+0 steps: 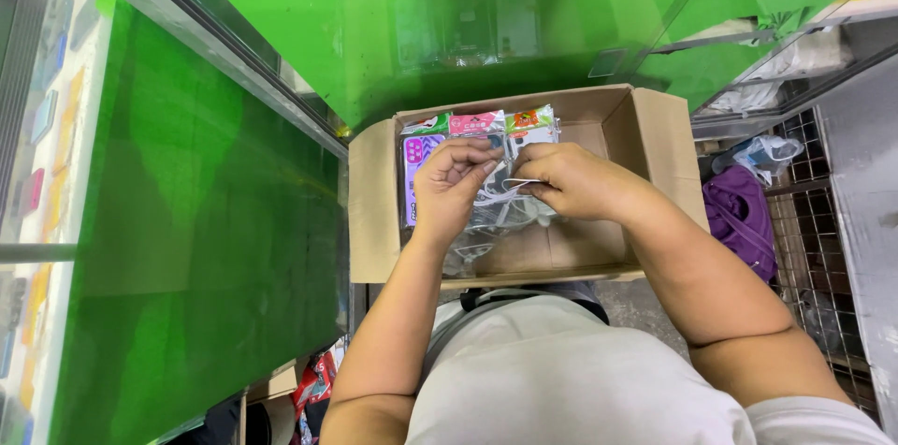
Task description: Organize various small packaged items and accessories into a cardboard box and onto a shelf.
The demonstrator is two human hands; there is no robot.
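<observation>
The person stands over an open cardboard box (580, 248) with both hands down inside it. The left hand (451, 185) has its fingers curled in, the tips pinching the upper edge of a clear plastic packet (500, 211) that holds something white. The right hand (572, 181) is closed on the same packet from the other side, thumb and fingers pressed together over a thin white loop (520, 185) that sticks out between the two hands. The packet hangs in the middle of the box, its lower end trailing toward the box's near wall.

Along the far wall of the box stands a row of small flat packets with green, pink and orange tops (479, 121). A purple packet (414, 169) lies against the box's left wall, partly behind the left hand. The right half of the box floor is bare cardboard.

Left of the box runs a green panel (206, 220) with a metal rail (234, 61). To the right of the box, a purple bag (739, 216) rests against a wire rack (814, 239).
</observation>
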